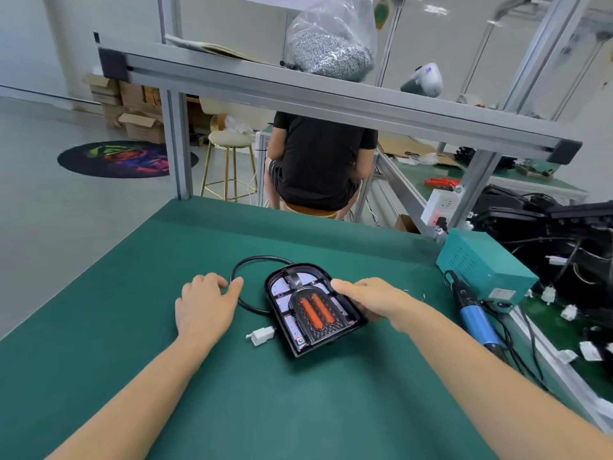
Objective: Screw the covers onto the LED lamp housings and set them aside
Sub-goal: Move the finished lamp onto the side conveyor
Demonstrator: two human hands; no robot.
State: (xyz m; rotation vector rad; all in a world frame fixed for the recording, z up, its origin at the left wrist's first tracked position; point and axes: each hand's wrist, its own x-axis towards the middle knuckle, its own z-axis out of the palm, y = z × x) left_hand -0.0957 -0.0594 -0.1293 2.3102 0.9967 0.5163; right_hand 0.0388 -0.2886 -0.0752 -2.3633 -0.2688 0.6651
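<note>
Lamp housings: one LED lamp housing [313,308], flat on the green mat [232,393], two orange bars inside.
Cable: one black loop [255,260], one white plug [262,336].
Left hand [205,303]: fingers loosely curled on the mat, holding nothing.
Right hand [371,298]: grips the housing's right edge.
Screwdrivers: one blue electric screwdriver [474,313] at right.

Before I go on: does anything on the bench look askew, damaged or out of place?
Nothing looks damaged or spilled. The lamp lies flat on the green mat, turned at a slant, with its cable looped behind it and the white plug loose beside it. The right hand holds its edge. The screwdriver lies on the mat's right edge.
</note>
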